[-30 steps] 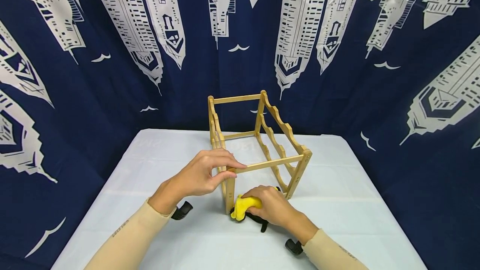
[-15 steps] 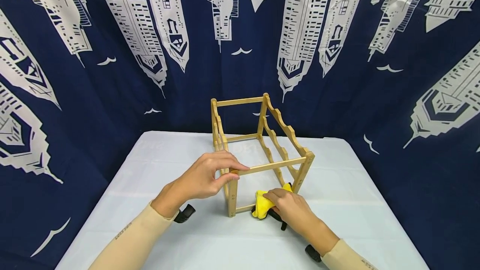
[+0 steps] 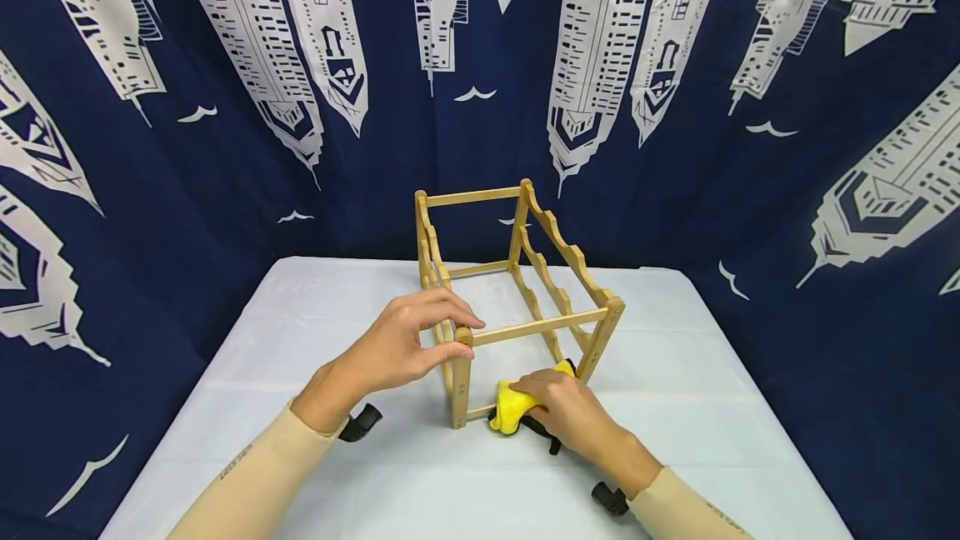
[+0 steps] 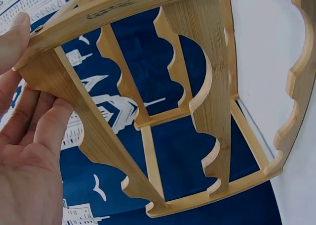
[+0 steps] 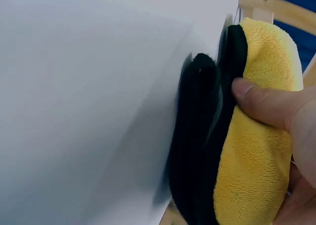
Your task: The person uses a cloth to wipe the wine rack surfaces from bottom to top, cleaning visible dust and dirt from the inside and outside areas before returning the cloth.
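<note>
A light wooden rack (image 3: pixel 540 327) with scalloped rails stands on the white table. My left hand (image 3: pixel 405 338) holds its near left top corner. In the left wrist view, the thumb lies over the corner of the rack (image 4: pixel 217 96) and the other fingers curl beneath it. Low at the front, my right hand (image 3: pixel 573 413) grips a yellow cloth (image 3: pixel 512 408) with black edging against the lower front bar. Seen from the right wrist, the thumb presses the folded fluffy cloth (image 5: pixel 256 160); the other fingers are mostly hidden behind it.
A white-covered table (image 3: pixel 712 407) extends around the rack on all sides. Behind it hangs a navy curtain (image 3: pixel 420 148) printed with white buildings and birds. Black wrist-worn pieces (image 3: pixel 360 423) stick out beside both forearms.
Over the last second my right hand and the cloth moved right along the lower front bar, then slightly back left. The left hand keeps its place on the corner; the view shifted a little.
</note>
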`<action>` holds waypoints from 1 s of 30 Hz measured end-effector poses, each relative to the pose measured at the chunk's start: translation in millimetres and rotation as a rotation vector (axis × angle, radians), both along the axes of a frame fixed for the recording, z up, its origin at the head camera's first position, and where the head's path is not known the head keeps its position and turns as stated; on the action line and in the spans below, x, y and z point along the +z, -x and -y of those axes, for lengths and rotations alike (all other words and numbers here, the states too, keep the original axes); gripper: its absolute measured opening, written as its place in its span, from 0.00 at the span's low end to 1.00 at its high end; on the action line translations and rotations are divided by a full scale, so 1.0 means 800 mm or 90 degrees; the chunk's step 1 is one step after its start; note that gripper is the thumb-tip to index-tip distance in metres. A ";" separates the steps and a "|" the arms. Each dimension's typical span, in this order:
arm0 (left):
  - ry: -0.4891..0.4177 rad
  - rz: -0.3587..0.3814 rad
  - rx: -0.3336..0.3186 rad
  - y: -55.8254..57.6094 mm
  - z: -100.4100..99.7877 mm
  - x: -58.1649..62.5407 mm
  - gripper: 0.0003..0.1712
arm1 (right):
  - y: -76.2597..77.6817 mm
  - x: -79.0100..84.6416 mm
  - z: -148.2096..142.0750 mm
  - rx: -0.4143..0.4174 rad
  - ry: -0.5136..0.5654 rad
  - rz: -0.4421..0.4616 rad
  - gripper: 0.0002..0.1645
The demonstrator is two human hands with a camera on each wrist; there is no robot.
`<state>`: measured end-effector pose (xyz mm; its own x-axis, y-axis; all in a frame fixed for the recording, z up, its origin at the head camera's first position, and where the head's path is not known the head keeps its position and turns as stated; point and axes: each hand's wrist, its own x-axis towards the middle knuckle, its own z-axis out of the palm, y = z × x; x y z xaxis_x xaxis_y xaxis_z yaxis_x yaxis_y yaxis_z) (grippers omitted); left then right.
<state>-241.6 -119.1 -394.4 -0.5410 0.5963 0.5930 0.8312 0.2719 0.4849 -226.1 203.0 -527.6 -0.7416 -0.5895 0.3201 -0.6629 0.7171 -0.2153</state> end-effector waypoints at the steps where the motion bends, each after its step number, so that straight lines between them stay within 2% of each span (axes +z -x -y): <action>1: 0.000 0.001 0.000 0.000 0.000 0.001 0.19 | 0.000 -0.001 0.006 0.008 0.008 0.009 0.27; 8: -0.022 0.007 0.002 -0.001 -0.001 -0.006 0.19 | 0.000 -0.003 0.047 0.085 0.041 0.045 0.25; 12: -0.032 0.034 0.000 -0.004 -0.001 -0.011 0.21 | -0.003 -0.007 0.047 0.086 0.083 0.051 0.25; 17: -0.035 0.042 -0.006 -0.007 -0.001 -0.013 0.19 | -0.013 0.001 0.032 0.080 0.194 0.049 0.29; 19: -0.039 0.030 -0.005 -0.007 -0.002 -0.013 0.18 | -0.018 0.010 0.026 0.087 0.235 0.014 0.31; 25: -0.053 -0.005 0.002 -0.006 0.000 -0.013 0.17 | -0.025 0.050 0.005 0.142 0.317 -0.166 0.36; 30: -0.061 -0.007 0.012 -0.005 0.004 -0.013 0.17 | -0.027 0.091 -0.012 0.182 0.355 -0.282 0.14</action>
<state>-237.4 -122.2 -405.1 -0.5451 0.5264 0.6526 0.8317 0.2411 0.5002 -204.2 212.3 -454.4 -0.3172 -0.4029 0.8585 -0.9152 0.3673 -0.1658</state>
